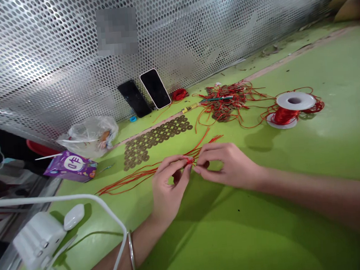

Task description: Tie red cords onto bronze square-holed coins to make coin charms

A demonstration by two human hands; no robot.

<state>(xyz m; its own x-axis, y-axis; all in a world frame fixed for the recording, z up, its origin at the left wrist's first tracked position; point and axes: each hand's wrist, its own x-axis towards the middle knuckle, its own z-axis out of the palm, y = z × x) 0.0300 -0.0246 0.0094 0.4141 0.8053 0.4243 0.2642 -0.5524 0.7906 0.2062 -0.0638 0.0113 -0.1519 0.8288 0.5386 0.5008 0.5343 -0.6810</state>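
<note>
My left hand [171, 181] pinches a bundle of thin red cords [127, 178] at a small red knot [189, 161] between thumb and forefinger. The cords trail off to the left and past the fingers to the upper right. Close beside the knot is my right hand [222, 165], its thumb and fingertips closed on what looks like a strand of the same red cord. Its fingers partly cover the strands there. Beyond the hands, rows of round brown coins with holes [155, 138] lie flat on the green table [267, 236].
A white spool of red cord [295, 101] stands at right. Behind are a pile of coins tied with red cord [227, 101], two phones [155, 89] leaning on a perforated metal panel [173, 36]. At left: plastic bag [90, 133], purple carton [73, 167], white charger [39, 239], cable [111, 216].
</note>
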